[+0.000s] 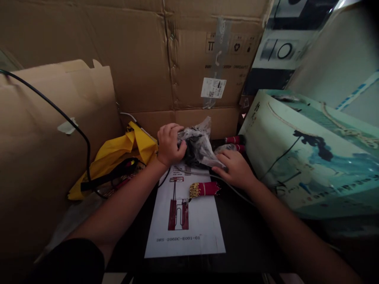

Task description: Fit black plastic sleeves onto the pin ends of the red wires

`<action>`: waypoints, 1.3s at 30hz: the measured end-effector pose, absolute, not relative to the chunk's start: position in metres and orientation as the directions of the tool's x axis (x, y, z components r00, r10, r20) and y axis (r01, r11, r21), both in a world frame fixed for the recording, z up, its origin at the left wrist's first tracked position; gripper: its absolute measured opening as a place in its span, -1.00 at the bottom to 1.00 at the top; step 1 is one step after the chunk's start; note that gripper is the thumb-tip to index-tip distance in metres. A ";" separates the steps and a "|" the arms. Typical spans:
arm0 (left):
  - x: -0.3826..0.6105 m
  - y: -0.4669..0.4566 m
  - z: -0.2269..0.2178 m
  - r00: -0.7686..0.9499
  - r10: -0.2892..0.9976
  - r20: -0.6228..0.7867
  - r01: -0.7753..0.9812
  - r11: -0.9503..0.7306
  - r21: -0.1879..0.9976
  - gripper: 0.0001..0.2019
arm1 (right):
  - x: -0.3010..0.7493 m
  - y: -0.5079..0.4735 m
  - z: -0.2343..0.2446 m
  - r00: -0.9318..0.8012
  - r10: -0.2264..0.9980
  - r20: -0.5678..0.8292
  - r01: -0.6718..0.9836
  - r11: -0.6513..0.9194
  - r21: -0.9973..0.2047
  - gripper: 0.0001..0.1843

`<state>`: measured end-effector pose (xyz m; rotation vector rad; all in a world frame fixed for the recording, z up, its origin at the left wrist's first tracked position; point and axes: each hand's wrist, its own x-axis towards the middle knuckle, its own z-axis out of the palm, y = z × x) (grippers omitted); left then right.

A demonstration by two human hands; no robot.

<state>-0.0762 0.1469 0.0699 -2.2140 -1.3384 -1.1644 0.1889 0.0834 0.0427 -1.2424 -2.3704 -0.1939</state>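
Note:
A clear plastic bag [204, 144] with dark contents lies at the far end of the printed sheet [204, 232]. My left hand [171, 145] is closed on the bag's left side, thumb toward me. At the bag's near right edge, my right hand [235, 167] pinches the loose plastic between thumb and fingers. What exactly is inside the bag is too dark to make out. Nearer me on the sheet rests a banded bundle of short red pieces with gold-coloured tips [205, 189]. The sheet carries a red and black drawing and a printed code.
Left of the hands sits a yellow bag [118, 148], with a black cable [71, 122] hanging before it. More red bundles [233, 140] lie behind my right hand. Cardboard [139, 59] walls the back and left; a pale green paper bag [314, 165] stands at right.

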 end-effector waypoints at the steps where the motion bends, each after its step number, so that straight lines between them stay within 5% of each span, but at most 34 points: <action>1: -0.071 0.138 0.074 0.312 0.554 0.772 0.809 -0.581 0.090 -0.59 | 0.192 0.078 0.039 -0.515 0.750 0.415 0.790 0.603 -0.109 -0.51; 6: -0.035 0.108 0.083 0.891 0.276 0.360 0.378 -0.891 -0.253 -0.59 | 0.201 0.066 0.031 -0.619 0.732 0.283 0.692 0.680 -0.245 -0.50; 9: -0.030 0.106 0.075 0.898 0.377 0.227 0.435 -0.834 -0.339 -0.81 | 0.203 0.062 0.027 -0.525 0.798 0.294 0.752 0.597 -0.277 -0.55; 13: -0.045 0.106 0.067 0.864 0.445 0.238 0.504 -0.768 -0.394 -0.91 | 0.211 0.063 0.021 -0.348 0.884 0.313 0.868 0.430 -0.249 -0.62; 17: -0.058 0.098 0.069 0.811 0.520 0.267 0.584 -0.720 -0.375 -0.85 | 0.219 0.069 0.016 -0.300 0.909 0.289 0.915 0.360 -0.181 -0.68; 24: -0.055 0.082 0.072 0.614 0.715 0.335 0.789 -0.569 -0.231 -0.34 | 0.209 0.072 0.012 -0.295 0.921 0.254 0.946 0.319 -0.060 -0.48; 28: -0.031 0.077 0.074 0.565 0.685 0.460 0.807 -0.576 -0.134 -0.47 | 0.193 0.080 0.026 -0.293 0.923 0.249 0.949 0.312 -0.041 -0.52; 32: -0.005 0.083 0.071 0.803 0.460 0.380 0.527 -0.845 -0.091 -0.61 | 0.179 0.102 0.038 -0.368 0.913 0.177 0.923 0.382 -0.052 -0.75; 35: -0.001 0.089 0.064 0.779 0.531 0.332 0.579 -0.813 -0.058 -0.57 | 0.177 0.118 0.034 -0.365 0.922 0.126 0.925 0.375 -0.062 -0.78; 39: -0.010 0.091 0.050 0.711 0.605 0.358 0.685 -0.711 -0.160 -0.49 | 0.183 0.120 0.021 -0.253 0.954 0.158 0.965 0.261 -0.030 -0.64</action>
